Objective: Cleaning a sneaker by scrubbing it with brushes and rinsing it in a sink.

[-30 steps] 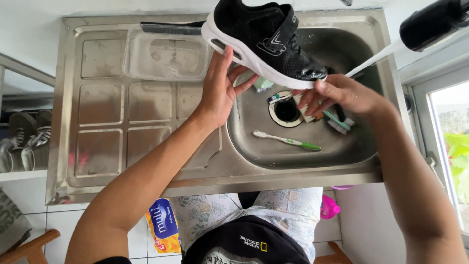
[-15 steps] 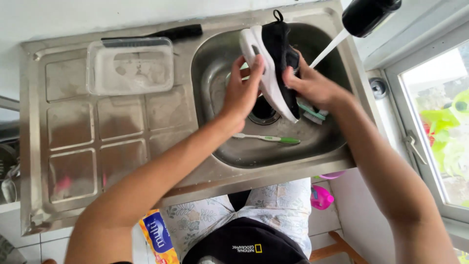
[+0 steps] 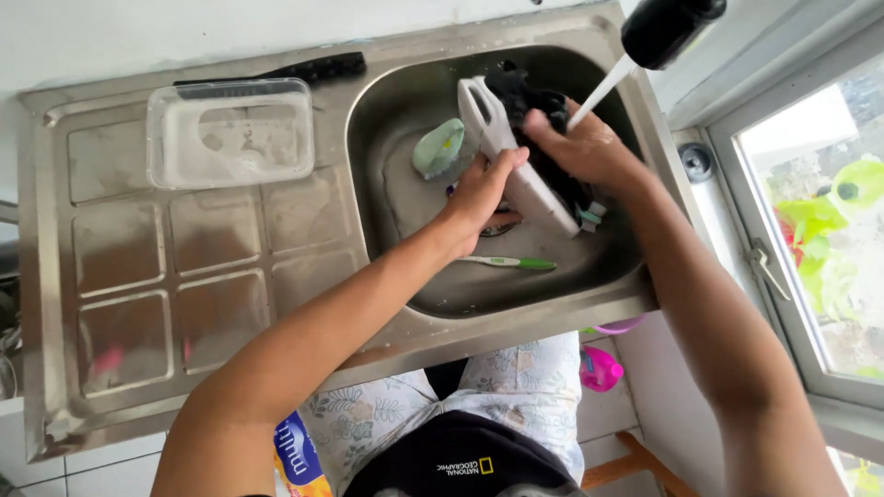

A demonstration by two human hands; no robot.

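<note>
The person is holding a black shoe [image 3: 539, 152] with a white sole on its side inside the steel sink [image 3: 396, 267], under the stream of water [image 3: 599, 97] running from the black tap [image 3: 668, 28]. The left hand [image 3: 479, 193] is gripping the sole edge, fingers curled around it. The right hand [image 3: 580, 147] is pressing closed over the black upper, and the water is landing on it. Whether the right hand is also holding a brush, I cannot tell.

Judged from this, the wash is under way: the shoe is being wetted or rinsed, and no lather is showing. A green-handled toothbrush [image 3: 506, 262] is lying unused on the basin floor, and a pale green soap-like lump [image 3: 437, 147] is resting near the shoe. A clear plastic container [image 3: 230, 133] is sitting on the drainboard. Drying is not yet begun.
</note>
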